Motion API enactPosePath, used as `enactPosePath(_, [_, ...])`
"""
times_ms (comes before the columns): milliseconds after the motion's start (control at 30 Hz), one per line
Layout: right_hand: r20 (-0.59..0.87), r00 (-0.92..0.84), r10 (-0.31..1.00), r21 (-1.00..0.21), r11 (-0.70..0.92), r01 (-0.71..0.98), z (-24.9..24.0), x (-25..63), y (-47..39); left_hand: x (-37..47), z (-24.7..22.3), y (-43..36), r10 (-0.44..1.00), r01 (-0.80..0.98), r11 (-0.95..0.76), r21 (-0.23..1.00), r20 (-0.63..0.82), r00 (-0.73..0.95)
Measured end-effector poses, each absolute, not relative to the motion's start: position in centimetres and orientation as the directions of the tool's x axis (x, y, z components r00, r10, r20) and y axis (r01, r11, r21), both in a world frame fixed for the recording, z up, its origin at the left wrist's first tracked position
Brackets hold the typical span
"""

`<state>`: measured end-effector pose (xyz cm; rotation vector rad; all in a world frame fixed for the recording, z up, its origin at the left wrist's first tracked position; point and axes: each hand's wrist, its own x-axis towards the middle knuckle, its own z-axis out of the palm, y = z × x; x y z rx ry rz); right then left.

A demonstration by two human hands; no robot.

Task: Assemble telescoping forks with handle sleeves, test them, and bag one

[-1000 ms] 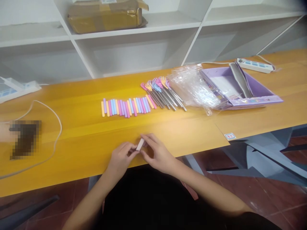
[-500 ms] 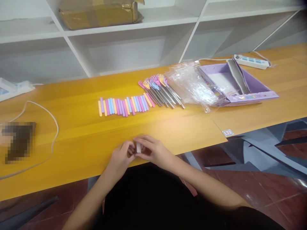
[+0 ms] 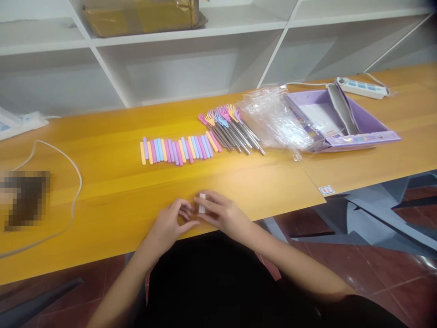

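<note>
Near the front edge of the table, my right hand (image 3: pixel 223 210) grips a small white block-like stack (image 3: pixel 202 203) between thumb and fingers; its exact kind is too small to make out. Just left of it is my left hand (image 3: pixel 174 222), thumb and curled fingers apart, with nothing in it. Beyond my hands lies a row of pastel sticks (image 3: pixel 175 151) in pink, purple, blue and yellow. To their right is a pile of back scratchers (image 3: pixel 235 132) with metal rods and coloured hand-shaped heads.
Clear plastic bags (image 3: pixel 273 120) lie against an open purple box (image 3: pixel 362 143) at right. Power strips (image 3: pixel 362 88) sit at both sides, with a white cable (image 3: pixel 80 182) on the left. A white shelf (image 3: pixel 191 34) holding a taped carton (image 3: pixel 143 18) stands behind the wooden table (image 3: pixel 112 196).
My left hand has come away from the white stack and its thumb and fingers have spread. My right hand has shifted slightly right, still holding the stack.
</note>
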<state>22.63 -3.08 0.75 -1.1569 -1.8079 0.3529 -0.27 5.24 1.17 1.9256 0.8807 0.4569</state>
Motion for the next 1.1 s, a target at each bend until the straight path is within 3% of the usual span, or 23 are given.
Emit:
enactPosePath(567, [0.567, -0.116, 0.816, -0.606, 0.508, 0.612, -0.2, 22.0, -3.5, -0.4, 1.4, 5.3, 0.698, 0.368, -0.383, 0.847, 0.004, 0.716])
enactPosePath(800, [0.525, -0.131, 0.841, -0.643, 0.493, 0.587, -1.1, 21.8, -3.1, 1.4, 1.6, 3.6, 0.757, 0.372, -0.483, 0.793, 0.165, 0.632])
enactPosePath(1100, [0.403, -0.036, 0.915, -0.77, 0.36, 0.528, -1.3, 21.9, -3.3, 1.2, 1.5, 4.2, 0.734, 0.315, -0.467, 0.826, 0.163, 0.659])
